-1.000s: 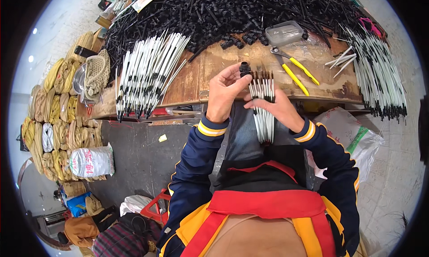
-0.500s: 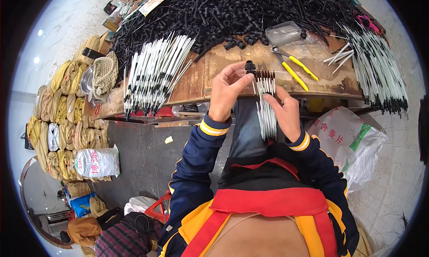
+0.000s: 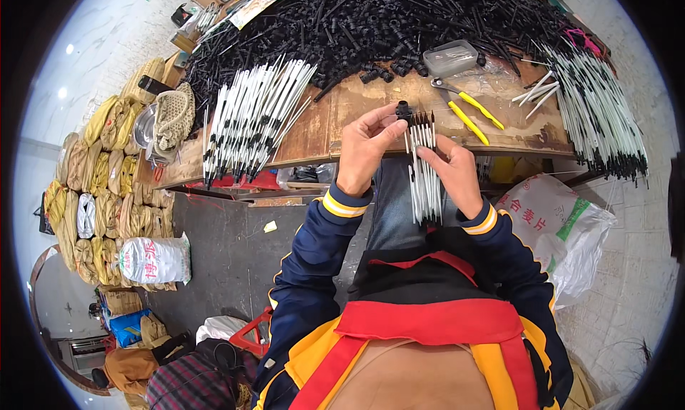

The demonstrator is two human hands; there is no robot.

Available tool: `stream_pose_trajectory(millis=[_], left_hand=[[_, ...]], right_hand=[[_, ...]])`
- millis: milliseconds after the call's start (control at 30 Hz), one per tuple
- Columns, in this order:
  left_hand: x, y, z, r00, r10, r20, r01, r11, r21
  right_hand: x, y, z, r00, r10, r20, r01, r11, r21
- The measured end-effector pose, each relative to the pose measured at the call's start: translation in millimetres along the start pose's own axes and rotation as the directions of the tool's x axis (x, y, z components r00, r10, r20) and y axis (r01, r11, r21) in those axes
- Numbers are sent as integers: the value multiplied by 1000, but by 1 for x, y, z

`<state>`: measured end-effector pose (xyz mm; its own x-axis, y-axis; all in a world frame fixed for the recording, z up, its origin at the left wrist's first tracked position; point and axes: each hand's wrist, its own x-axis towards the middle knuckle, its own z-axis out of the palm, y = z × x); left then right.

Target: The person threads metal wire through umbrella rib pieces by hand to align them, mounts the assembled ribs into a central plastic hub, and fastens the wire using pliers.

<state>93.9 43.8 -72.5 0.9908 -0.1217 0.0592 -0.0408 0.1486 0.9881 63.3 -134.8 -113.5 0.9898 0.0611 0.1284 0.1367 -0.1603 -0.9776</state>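
Observation:
My left hand [image 3: 366, 144] is closed, its thumb and fingers pinching a small black plastic fitting [image 3: 404, 110] above the table's near edge. Just to the right of that fitting are the dark, pointed tips of a bundle of thin white rods [image 3: 424, 185]. My right hand [image 3: 457, 173] grips the bundle from its right side, thumb laid across the rods. The rods slope down over my lap. Whether the fitting touches a rod is too small to tell.
A broad heap of black plastic parts [image 3: 357, 35] covers the back of the wooden table [image 3: 307, 135]. White rods with black pieces [image 3: 260, 117] lie on the left, more white rods [image 3: 596, 110] on the right. Yellow-handled pliers [image 3: 468, 123] and a clear box [image 3: 451, 60] sit between.
The black fitting has come slightly right and down, closer to the rod tips. A thin pale strand that crossed beside the tips no longer shows. My right hand keeps its grip.

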Motion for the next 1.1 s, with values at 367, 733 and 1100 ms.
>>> stream_pose_trajectory(millis=[367, 733, 1100], left_hand=[[-6, 13, 2, 998, 0, 68, 0, 1000, 0], [-6, 21, -13, 941, -1, 338, 73, 977, -200], [-5, 17, -20, 897, -57, 438, 186, 948, -258]], right_hand=[[-2, -11, -9, 996, -63, 60, 67, 996, -61], [-13, -25, -21, 972, -103, 209, 83, 991, 102], [-22, -26, -16, 976, -90, 197, 86, 996, 27]])
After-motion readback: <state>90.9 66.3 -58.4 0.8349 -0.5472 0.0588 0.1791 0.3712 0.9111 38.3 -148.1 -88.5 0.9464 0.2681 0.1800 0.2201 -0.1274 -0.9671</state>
